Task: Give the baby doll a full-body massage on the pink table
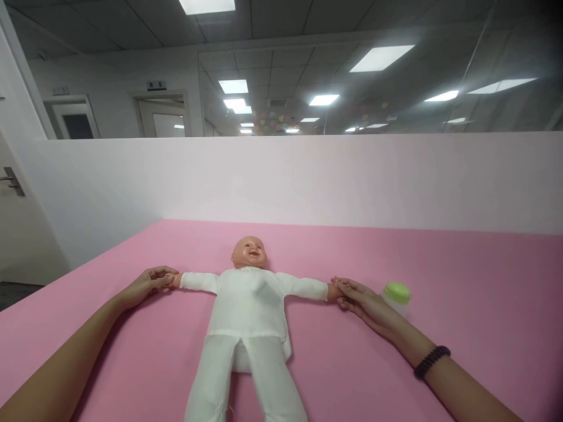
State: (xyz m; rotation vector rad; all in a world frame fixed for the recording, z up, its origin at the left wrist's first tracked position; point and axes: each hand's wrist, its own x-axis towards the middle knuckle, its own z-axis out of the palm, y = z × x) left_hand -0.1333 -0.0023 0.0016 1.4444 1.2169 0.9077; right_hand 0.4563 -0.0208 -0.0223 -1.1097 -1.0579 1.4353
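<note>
A baby doll (250,302) with a bald plastic head and a white cloth body lies face up on the pink tabletop (141,363). Both of its arms are stretched out sideways. My left hand (152,284) is closed around the doll's hand on the left side of the view. On the right side, my right hand (358,299) pinches the doll's other hand between thumb and fingers. The doll's lower legs run out of view at the bottom edge.
Just beyond my right wrist stands a small clear container with a green lid (397,291), partly hidden by my forearm. A white wall (308,181) borders the far side of the table, with glass above it. A door handle (13,180) shows at far left.
</note>
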